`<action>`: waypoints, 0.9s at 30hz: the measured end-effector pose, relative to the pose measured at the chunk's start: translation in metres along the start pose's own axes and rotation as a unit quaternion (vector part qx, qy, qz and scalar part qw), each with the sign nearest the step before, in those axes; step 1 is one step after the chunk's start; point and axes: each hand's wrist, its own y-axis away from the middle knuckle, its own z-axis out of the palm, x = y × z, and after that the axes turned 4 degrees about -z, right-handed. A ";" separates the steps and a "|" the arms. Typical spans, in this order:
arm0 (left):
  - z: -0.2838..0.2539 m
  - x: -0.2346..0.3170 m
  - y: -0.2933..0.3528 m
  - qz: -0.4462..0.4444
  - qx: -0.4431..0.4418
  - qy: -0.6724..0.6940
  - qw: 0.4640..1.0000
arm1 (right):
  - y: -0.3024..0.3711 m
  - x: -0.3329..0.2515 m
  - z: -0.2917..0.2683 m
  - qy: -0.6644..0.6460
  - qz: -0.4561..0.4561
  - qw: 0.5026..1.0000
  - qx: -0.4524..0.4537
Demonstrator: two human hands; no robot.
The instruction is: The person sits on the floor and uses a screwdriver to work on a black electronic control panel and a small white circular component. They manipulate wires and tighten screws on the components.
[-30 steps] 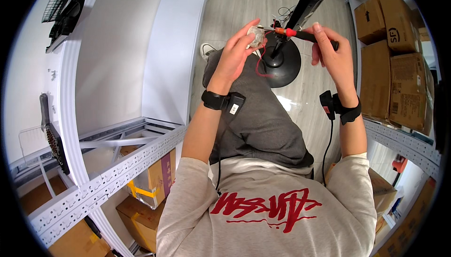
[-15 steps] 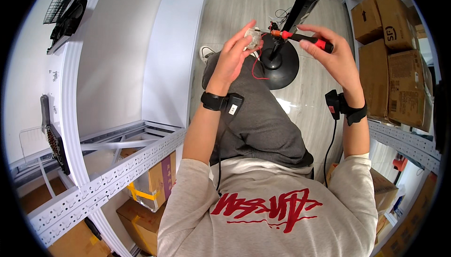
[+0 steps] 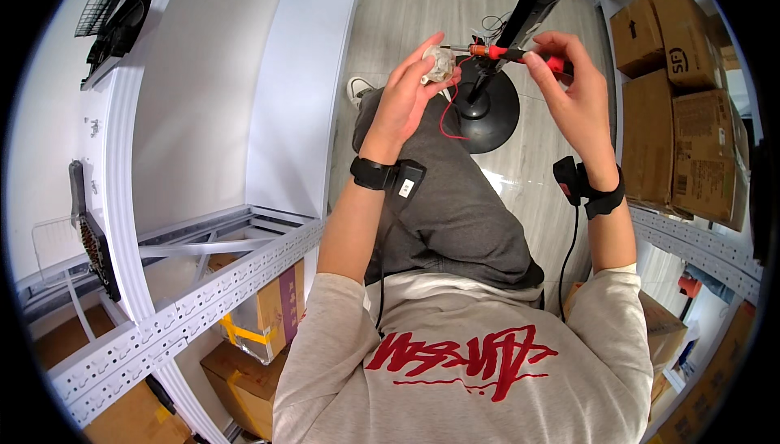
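Note:
Beyond my knees, my left hand (image 3: 398, 109) grips a small round piece of clear plastic (image 3: 439, 67) between thumb and fingers. A thin red wire (image 3: 444, 125) hangs down beside it, its upper end near the piece. My right hand (image 3: 581, 95) is closed round the handle of a red and black screwdriver (image 3: 510, 53). The screwdriver lies nearly level, its metal shaft pointing left to the clear piece. Whether the tip sits in a screw is too small to tell. Black straps with small boxes circle both my wrists.
Past my hands, a black stand (image 3: 479, 107) with a round base rises from the floor, with thin dark cables by its pole. A white metal shelf frame (image 3: 195, 302) stands left, boxes beneath it. Cardboard boxes (image 3: 705, 151) are stacked on the right shelf.
My right hand has turned and its fingers have shifted along the screwdriver handle. The screwdriver has moved slightly up and left. My left hand keeps the clear plastic piece in nearly the same place.

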 end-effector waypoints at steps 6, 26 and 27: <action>-0.002 0.003 0.000 0.011 0.016 0.011 1.000 | -0.002 -0.010 -0.008 0.180 0.102 0.969 -0.134; -0.001 -0.001 0.001 -0.001 0.001 -0.037 0.999 | -0.007 -0.022 0.003 0.086 -0.131 0.988 0.016; -0.002 -0.001 0.000 -0.001 0.000 -0.028 1.000 | -0.006 -0.025 0.003 0.116 -0.099 0.988 0.018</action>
